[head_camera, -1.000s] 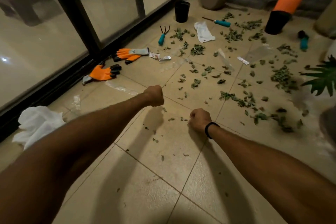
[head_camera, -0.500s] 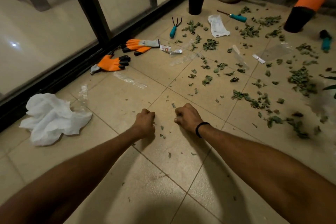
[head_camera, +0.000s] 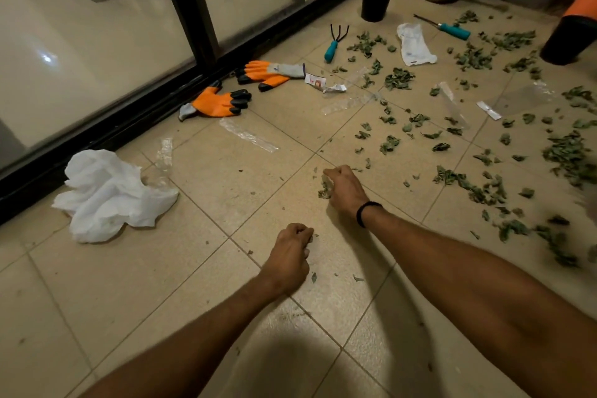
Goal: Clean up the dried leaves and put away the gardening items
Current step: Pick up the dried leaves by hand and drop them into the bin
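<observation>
Right hand [head_camera: 345, 191], formerly beside left hand [head_camera: 290, 252], now leads, fingers curled round dried leaves [head_camera: 324, 188]; left fingers curled, contents unclear. Leaf gathering is barely begun.

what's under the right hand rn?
A small clump of dried leaves pokes out beneath the curled fingers of the right hand. Anything else under the palm is covered by the hand.
</observation>
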`<state>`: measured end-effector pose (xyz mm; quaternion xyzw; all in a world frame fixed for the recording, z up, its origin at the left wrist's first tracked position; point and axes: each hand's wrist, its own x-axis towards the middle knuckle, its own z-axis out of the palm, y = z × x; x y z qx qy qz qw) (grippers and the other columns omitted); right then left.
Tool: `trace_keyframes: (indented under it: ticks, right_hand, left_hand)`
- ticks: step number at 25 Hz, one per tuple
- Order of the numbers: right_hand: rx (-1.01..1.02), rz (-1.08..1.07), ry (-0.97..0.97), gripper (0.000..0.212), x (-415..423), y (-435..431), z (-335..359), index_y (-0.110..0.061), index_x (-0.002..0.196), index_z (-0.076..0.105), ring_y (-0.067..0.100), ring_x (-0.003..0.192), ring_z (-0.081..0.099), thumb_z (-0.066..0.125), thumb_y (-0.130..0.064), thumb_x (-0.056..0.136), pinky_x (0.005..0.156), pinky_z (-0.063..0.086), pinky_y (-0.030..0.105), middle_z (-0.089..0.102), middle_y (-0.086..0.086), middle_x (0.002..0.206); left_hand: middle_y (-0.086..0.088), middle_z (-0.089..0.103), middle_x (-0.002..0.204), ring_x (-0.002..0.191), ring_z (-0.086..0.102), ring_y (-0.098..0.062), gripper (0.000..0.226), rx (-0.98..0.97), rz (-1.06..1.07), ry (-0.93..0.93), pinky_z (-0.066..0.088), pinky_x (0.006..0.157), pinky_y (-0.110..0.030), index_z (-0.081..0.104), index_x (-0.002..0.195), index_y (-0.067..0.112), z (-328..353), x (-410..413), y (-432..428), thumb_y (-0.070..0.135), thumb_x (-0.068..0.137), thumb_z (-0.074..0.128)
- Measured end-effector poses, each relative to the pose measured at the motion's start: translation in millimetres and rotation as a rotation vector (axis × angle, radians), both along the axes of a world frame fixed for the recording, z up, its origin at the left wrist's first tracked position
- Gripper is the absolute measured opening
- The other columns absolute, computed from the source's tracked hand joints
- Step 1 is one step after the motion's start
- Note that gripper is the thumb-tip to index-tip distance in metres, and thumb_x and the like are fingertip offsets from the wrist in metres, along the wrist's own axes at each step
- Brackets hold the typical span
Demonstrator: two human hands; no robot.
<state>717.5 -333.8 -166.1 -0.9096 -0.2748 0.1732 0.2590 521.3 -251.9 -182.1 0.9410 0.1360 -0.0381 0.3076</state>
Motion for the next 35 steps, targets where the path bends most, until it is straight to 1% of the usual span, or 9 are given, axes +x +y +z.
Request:
trace_keyframes:
  ticks: [4,9,12,18,23,27,31,34,35]
  right_hand:
    - [-0.159,0.236,-0.028,0.071,16,12,4,-0.018,0.147,0.037,0.030,0.142,0.023,0.055,0.009,0.084,0.115,0.030,0.037,0.021,0.007,0.158]
    - [-0.236,0.484,-0.232,0.042,12,11,13,-0.010,0.121,0.056,0.028,0.120,0.044,0.055,0.008,0.083,0.098,0.043,0.038,0.046,0.006,0.134]
    - [-0.181,0.521,-0.243,0.041,-1,-12,11,-0.009,0.130,0.055,0.025,0.120,0.046,0.051,0.003,0.091,0.101,0.043,0.036,0.048,0.006,0.136]
    - [-0.184,0.580,-0.220,0.042,-43,-59,14,-0.015,0.137,0.053,0.022,0.123,0.042,0.049,-0.005,0.096,0.101,0.042,0.036,0.046,0.003,0.138]
    - [-0.235,0.648,-0.238,0.044,-71,-87,22,-0.011,0.139,0.052,0.022,0.128,0.041,0.051,-0.003,0.096,0.105,0.039,0.031,0.045,0.006,0.143]
    - [-0.209,0.627,-0.187,0.034,-96,-118,24,-0.012,0.133,0.056,0.021,0.121,0.045,0.046,-0.015,0.101,0.100,0.043,0.031,0.049,0.004,0.135]
    - [-0.188,0.542,-0.017,0.027,-114,-135,21,-0.018,0.119,0.062,0.018,0.110,0.051,0.043,-0.028,0.102,0.097,0.047,0.043,0.055,0.000,0.123]
    - [-0.148,0.482,-0.096,0.038,-124,-137,20,-0.023,0.095,0.057,0.013,0.079,0.055,0.045,-0.059,0.095,0.074,0.052,0.043,0.058,-0.002,0.095]
    - [-0.159,0.458,-0.121,0.039,-126,-138,18,-0.025,0.094,0.056,0.013,0.077,0.055,0.046,-0.062,0.093,0.072,0.051,0.042,0.057,-0.004,0.093]
  left_hand:
    - [-0.004,0.036,0.147,0.131,0.036,-0.019,0.057,-0.047,-0.005,0.011,0.026,0.107,-0.018,0.041,0.150,0.013,-4,-7,2,0.013,0.096,0.055]
    - [0.001,0.028,0.152,0.136,0.028,-0.016,0.066,-0.016,-0.048,0.020,0.023,0.108,-0.016,0.035,0.154,0.016,-7,-18,-1,0.002,0.091,0.052]
    - [0.001,0.032,0.151,0.135,0.029,-0.016,0.065,0.028,-0.092,-0.008,0.025,0.107,-0.018,0.037,0.153,0.016,-4,-25,-5,0.000,0.091,0.050]
    - [-0.001,0.041,0.147,0.131,0.034,-0.017,0.049,0.064,-0.121,-0.020,0.032,0.108,-0.026,0.044,0.148,0.017,-1,-38,-12,0.031,0.102,0.052]
    - [-0.001,0.046,0.143,0.127,0.038,-0.016,0.047,0.071,-0.137,-0.071,0.028,0.101,-0.019,0.048,0.146,0.014,-2,-53,-23,0.031,0.102,0.052]
    - [0.001,0.050,0.135,0.121,0.041,-0.010,0.042,0.067,-0.109,-0.111,0.029,0.096,-0.015,0.053,0.143,0.015,-3,-67,-35,0.025,0.102,0.055]
    - [0.011,0.050,0.115,0.099,0.037,0.012,0.031,-0.039,0.037,-0.131,0.028,0.083,0.000,0.062,0.132,0.018,-7,-73,-45,0.021,0.103,0.053]
    - [0.002,0.057,0.114,0.101,0.043,-0.002,0.029,0.020,0.067,-0.149,0.032,0.082,-0.009,0.066,0.127,0.014,-7,-72,-50,0.014,0.100,0.056]
    - [-0.002,0.059,0.114,0.103,0.046,-0.010,0.028,0.053,0.059,-0.160,0.034,0.083,-0.015,0.067,0.126,0.011,-7,-71,-51,0.011,0.099,0.058]
